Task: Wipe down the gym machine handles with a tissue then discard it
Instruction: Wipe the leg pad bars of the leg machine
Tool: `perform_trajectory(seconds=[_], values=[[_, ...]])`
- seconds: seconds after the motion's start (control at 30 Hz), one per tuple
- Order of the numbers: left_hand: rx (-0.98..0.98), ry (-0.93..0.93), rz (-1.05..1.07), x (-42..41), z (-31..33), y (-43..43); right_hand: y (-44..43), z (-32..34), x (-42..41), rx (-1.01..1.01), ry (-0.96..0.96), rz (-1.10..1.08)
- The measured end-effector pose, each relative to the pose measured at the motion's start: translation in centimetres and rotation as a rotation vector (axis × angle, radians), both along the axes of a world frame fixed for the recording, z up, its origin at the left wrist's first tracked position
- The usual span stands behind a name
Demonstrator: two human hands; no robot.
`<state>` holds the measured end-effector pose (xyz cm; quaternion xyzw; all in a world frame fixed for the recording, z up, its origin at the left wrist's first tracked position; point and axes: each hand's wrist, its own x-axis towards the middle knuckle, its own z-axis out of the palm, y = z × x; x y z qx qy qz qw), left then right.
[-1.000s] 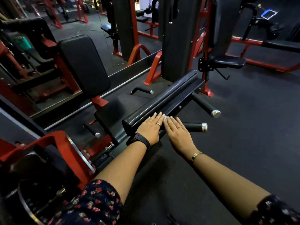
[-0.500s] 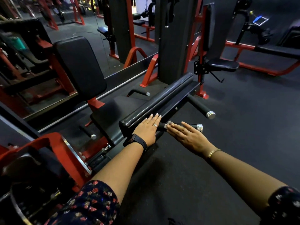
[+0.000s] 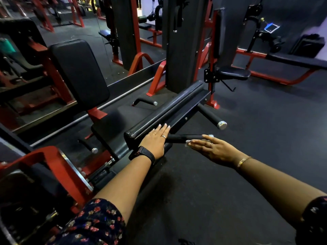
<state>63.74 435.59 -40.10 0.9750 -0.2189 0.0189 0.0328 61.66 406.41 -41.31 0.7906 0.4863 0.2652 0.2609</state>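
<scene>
Contact had shifted within the last second: our right hand (image 3: 214,149), which had lain flat on the long black pad (image 3: 168,110) beside our left hand (image 3: 155,140), had swung off it and now lay along the near handle (image 3: 180,138), knuckles by the chrome end cap (image 3: 211,135) and fingertips pointing back toward the machine. We judged that this put the wiping of this grip under way, with the far handle (image 3: 210,116) not yet reached and the discarding still ahead. Our right fingers were straight and close together, pressing down on the bar rather than wrapping it. The tissue (image 3: 188,142) showed, we thought, only as a small pale scrap at their tips, the rest hidden beneath the hand. Our left hand stayed spread flat on the near end of the pad, fingers relaxed and holding nothing.
</scene>
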Motion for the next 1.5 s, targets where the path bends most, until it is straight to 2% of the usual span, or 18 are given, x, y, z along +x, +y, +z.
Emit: perform_trajectory(seconds=[0.13, 0.37, 0.53, 0.63, 0.87, 1.03, 1.1, 1.33, 1.43, 1.5], values=[[0.000, 0.008, 0.005, 0.0, 0.1, 0.0, 2.6, -0.1, 0.0, -0.052, -0.044, -0.096], [0.027, 0.000, -0.002, -0.1, 0.1, 0.1, 9.9, 0.0, -0.2, 0.237, 0.156, -0.311], [0.011, 0.011, 0.003, 0.0, 0.1, 0.0, 7.3, -0.7, -1.3, 0.491, 0.075, -0.558], [0.002, 0.016, 0.004, -0.1, 0.1, 0.0, 5.7, -1.9, -2.7, 0.578, 0.060, -0.634], [0.020, -0.001, 0.001, -0.2, 0.1, 0.0, 12.2, -2.1, -2.5, 0.625, 0.225, -0.636], [0.008, 0.009, 0.005, -0.2, 0.3, 0.1, 15.8, 0.2, -1.1, 0.511, 0.343, -0.712], [0.013, 0.012, 0.001, -0.1, 0.2, 0.1, 14.9, 1.1, -0.8, 0.496, 0.335, -0.762], [0.004, 0.009, 0.006, -0.2, 0.3, 0.0, 8.9, 0.0, -2.1, 0.671, 0.170, -0.849], [0.009, 0.007, 0.006, -0.2, 0.3, 0.0, 10.2, -0.5, -2.4, 0.785, 0.210, -0.818], [0.018, 0.005, 0.005, -0.3, 0.3, 0.0, 12.1, -0.3, -1.9, 0.786, 0.272, -0.775]])
